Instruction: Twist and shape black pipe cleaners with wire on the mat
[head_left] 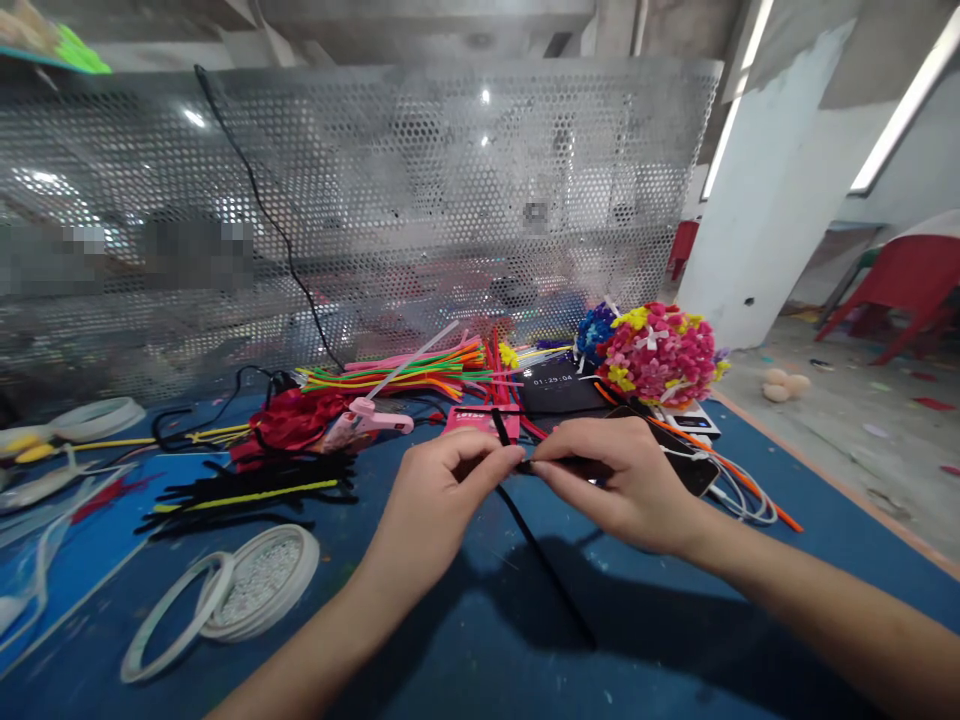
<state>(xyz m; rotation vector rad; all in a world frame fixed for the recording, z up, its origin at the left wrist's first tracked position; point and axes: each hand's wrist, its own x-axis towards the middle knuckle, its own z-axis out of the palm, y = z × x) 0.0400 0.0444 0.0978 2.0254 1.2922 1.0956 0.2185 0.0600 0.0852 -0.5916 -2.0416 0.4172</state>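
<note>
Over the middle of the blue table, my left hand (450,490) and my right hand (615,480) meet with their fingertips almost touching. Both pinch a black pipe cleaner (544,560), whose long end slants down toward me while a short end sticks up between the hands. Just behind the fingers lies a pink card packet (484,422), partly covered by them. To the left of my left hand rests a pile of black pipe cleaners (247,490) with one yellow strand on top. A pink glue gun (367,420) lies behind that pile.
A round tub of clear beads (262,580) and its ring lid (176,620) sit front left. Coloured pipe cleaners (405,370) lie at the back, below a perforated metal screen (450,200). A pink flower bouquet (664,355), a timer display (553,382) and a white cable (750,500) are right.
</note>
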